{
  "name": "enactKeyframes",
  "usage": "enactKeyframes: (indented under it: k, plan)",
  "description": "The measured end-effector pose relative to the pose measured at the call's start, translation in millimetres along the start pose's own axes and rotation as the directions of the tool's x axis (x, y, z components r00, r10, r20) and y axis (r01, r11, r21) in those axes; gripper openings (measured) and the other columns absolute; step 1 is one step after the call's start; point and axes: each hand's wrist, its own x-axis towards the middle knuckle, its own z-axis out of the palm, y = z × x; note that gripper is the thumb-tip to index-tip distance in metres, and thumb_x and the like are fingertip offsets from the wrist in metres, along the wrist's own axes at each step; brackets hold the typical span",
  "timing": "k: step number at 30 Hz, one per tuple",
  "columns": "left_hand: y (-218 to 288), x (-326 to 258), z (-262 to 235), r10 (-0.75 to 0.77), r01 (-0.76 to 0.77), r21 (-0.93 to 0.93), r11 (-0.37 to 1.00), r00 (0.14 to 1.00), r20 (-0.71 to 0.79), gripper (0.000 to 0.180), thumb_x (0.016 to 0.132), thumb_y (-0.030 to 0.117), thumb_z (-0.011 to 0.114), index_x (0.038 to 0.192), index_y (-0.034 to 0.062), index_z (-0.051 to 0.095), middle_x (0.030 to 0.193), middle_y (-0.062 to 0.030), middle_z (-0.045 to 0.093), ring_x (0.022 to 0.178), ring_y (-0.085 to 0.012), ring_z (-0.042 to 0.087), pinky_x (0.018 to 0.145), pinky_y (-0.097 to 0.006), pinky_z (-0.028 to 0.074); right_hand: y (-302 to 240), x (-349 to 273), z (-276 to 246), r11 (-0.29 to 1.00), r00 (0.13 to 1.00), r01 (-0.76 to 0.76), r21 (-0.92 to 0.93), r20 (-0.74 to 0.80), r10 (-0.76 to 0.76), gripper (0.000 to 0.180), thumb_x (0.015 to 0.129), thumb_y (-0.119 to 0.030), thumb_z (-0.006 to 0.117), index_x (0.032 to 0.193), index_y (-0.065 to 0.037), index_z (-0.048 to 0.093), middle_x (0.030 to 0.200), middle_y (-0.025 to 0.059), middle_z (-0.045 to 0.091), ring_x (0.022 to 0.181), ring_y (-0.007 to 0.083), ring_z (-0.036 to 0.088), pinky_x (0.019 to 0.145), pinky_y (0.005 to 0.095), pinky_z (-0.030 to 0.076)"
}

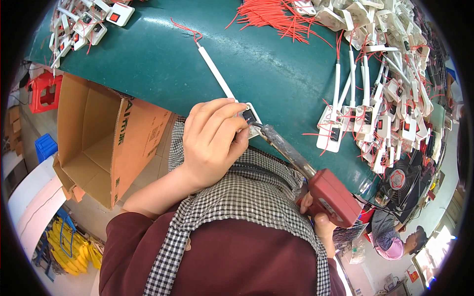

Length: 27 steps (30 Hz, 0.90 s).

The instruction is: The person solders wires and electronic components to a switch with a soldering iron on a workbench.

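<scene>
My left hand [211,135] is closed, its fingertips pinched together at the back of a white plastic housing [255,129] with a black switch [248,116] in it. What lies between those fingertips is too small to make out. From the housing a white tube [216,71] runs up and to the left across the table, ending in thin red wires [190,32]. My right hand [318,217] grips a dark red soldering gun [335,198] by its body. The gun's metal barrel points up-left, with its tip at the switch beside my left fingertips.
Several white tube-and-housing pieces [332,132] with red wires are heaped on the right of the green table [163,69]. More switch housings [120,14] lie far left. Cut red wires [276,17] sit at the back. A cardboard box [140,135] stands left; another person [387,237] is lower right.
</scene>
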Motion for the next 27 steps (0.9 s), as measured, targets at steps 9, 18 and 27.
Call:
enactKeyframes:
  k: [9,18,27]
  plan:
    - [0.5,-3.0,2.6,-0.071,0.07,-0.062,0.996,0.997,-0.009,0.019,0.063,0.0,0.07,0.077,0.0045,0.057,0.096,-0.0082,0.064,0.092,-0.0256,0.061,0.073,-0.036,0.047,-1.6,-2.5,3.1,0.998,0.999,0.026,0.058,-0.03,-0.025,0.094,0.064,-0.043,0.083,0.132,0.006,0.04,0.088,0.0136,0.063,0.065,0.0161,0.059,0.056,0.0242,0.048]
    - [1.7,-5.2,3.4,-0.12,0.12,-0.078,0.99,0.993,0.003,0.019,0.063,0.0,0.069,0.076,0.0052,0.057,0.096,-0.0076,0.064,0.092,-0.0258,0.06,0.073,-0.036,0.047,-3.4,2.6,7.4,0.998,0.999,0.05,0.031,-0.008,-0.05,0.092,0.066,-0.045,0.081,0.131,0.006,0.042,0.091,0.0153,0.063,0.064,0.0165,0.059,0.055,0.0251,0.047]
    - [-1.4,-3.8,4.3,-0.06,0.059,-0.064,0.996,0.998,-0.021,0.019,0.062,0.0,0.07,0.075,0.0058,0.056,0.095,-0.007,0.064,0.091,-0.0249,0.06,0.071,-0.036,0.046,-0.8,-1.0,1.0,1.0,1.0,0.024,0.014,-0.002,-0.024,0.089,0.068,-0.042,0.081,0.132,0.006,0.041,0.087,0.0136,0.063,0.065,0.016,0.061,0.056,0.0244,0.049]
